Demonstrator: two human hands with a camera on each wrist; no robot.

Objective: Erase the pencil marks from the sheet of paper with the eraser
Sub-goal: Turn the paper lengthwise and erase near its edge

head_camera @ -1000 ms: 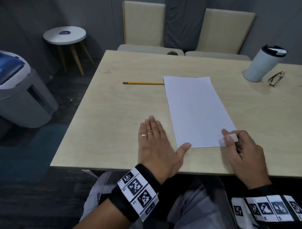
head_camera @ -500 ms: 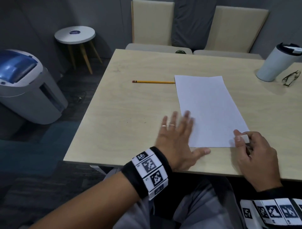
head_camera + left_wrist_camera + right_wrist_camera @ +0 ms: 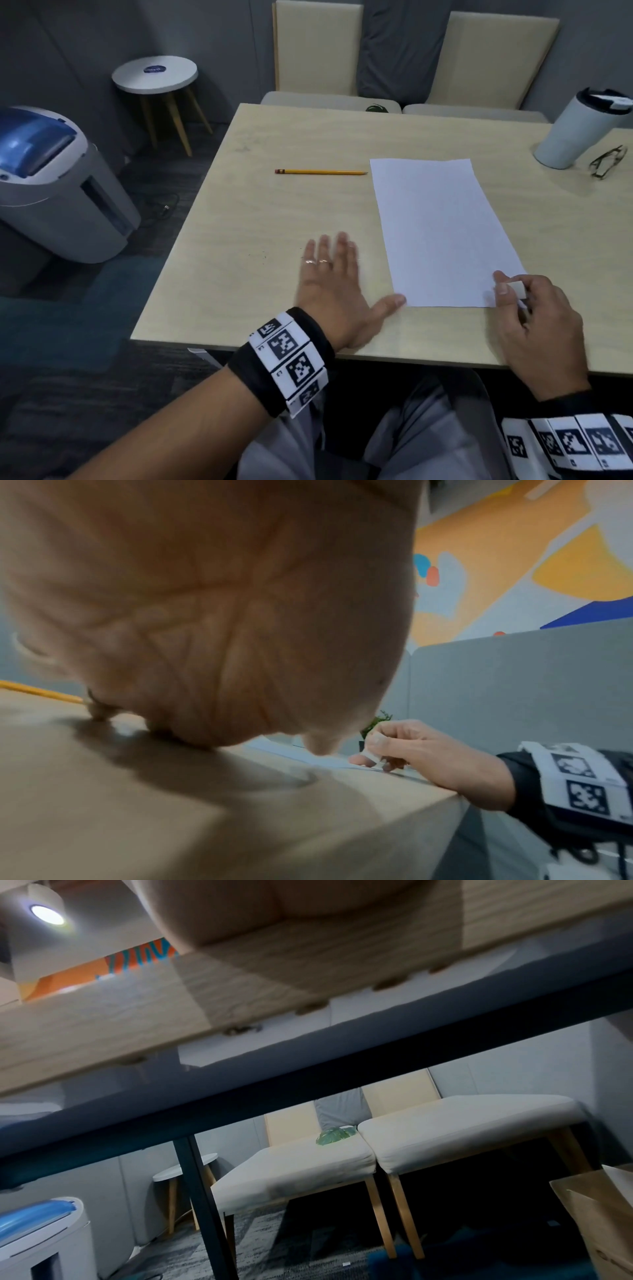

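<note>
A white sheet of paper [image 3: 442, 233] lies lengthwise on the light wooden table [image 3: 274, 212]; no pencil marks show on it in the head view. My right hand [image 3: 534, 318] pinches a small white eraser [image 3: 516, 288] at the sheet's near right corner, and the same pinch on the eraser [image 3: 371, 754] shows in the left wrist view. My left hand [image 3: 330, 281] lies flat on the table just left of the sheet, fingers straight, thumb tip at the near left corner. Fine eraser crumbs [image 3: 260, 255] dot the table left of that hand.
A yellow pencil [image 3: 320, 171] lies left of the sheet's far end. A white tumbler [image 3: 579, 132] and glasses [image 3: 607, 161] stand at the far right. Two chairs [image 3: 329, 99] face the far edge. A shredder bin [image 3: 54, 181] and round stool [image 3: 154, 73] stand left of the table.
My left hand swept onto the sheet's near left part half a second ago and has slid back left off the paper. The right hand kept its pinch on the eraser at the corner.
</note>
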